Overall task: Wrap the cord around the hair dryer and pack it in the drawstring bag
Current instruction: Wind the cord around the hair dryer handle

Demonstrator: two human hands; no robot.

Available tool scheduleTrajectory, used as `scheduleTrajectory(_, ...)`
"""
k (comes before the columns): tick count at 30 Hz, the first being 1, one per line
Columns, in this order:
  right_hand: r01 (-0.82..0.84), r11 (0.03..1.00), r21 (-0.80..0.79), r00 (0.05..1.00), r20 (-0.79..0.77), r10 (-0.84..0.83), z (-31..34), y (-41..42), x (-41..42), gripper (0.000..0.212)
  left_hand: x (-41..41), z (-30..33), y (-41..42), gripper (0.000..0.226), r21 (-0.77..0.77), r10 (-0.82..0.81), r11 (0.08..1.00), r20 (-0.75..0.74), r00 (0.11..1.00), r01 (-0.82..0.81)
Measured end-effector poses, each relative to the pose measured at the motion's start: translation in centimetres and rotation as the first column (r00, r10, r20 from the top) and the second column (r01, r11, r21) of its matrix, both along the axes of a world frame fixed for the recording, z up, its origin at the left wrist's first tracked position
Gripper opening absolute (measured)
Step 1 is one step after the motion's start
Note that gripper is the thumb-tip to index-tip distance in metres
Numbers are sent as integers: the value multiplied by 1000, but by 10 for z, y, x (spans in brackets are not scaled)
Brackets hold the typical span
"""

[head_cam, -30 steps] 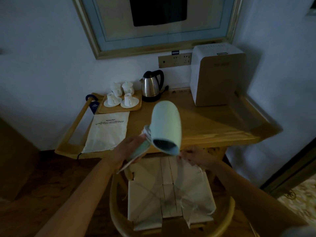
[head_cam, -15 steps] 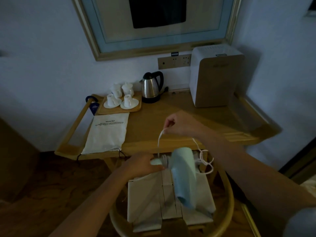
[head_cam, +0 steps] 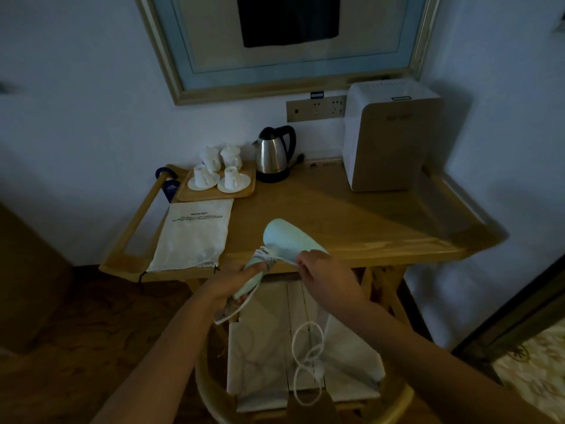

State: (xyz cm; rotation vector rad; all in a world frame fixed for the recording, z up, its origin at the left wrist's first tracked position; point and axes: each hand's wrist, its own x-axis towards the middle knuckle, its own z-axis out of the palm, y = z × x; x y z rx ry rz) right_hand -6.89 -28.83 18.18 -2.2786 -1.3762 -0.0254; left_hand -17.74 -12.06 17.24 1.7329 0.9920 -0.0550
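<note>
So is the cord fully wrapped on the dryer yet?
Partly: cord coils ring the hair dryer handle, a long loop dangles loose.

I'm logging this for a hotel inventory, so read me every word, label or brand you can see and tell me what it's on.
"UNISAIN", seen upside down: top line printed on the white drawstring bag; reading uncertain.
Smaller lines under it on the bag: too blurred to read.
Dark label on top of the white appliance: too small to read.
Faint mark on the appliance's front: unreadable.
Small dark tag above the wall socket panel: unreadable.
</note>
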Motion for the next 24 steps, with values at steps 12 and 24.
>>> scheduleTrajectory(12,-216,952,217,537,-788,302,-38,-11,2,27,6,12,-6,48,-209,103,975,141,985,-73)
scheduleTrajectory(24,-325,941,91,364,-907,214,-49,-23,42,26,-2,31,2,51,-545,100,819,445,890,181)
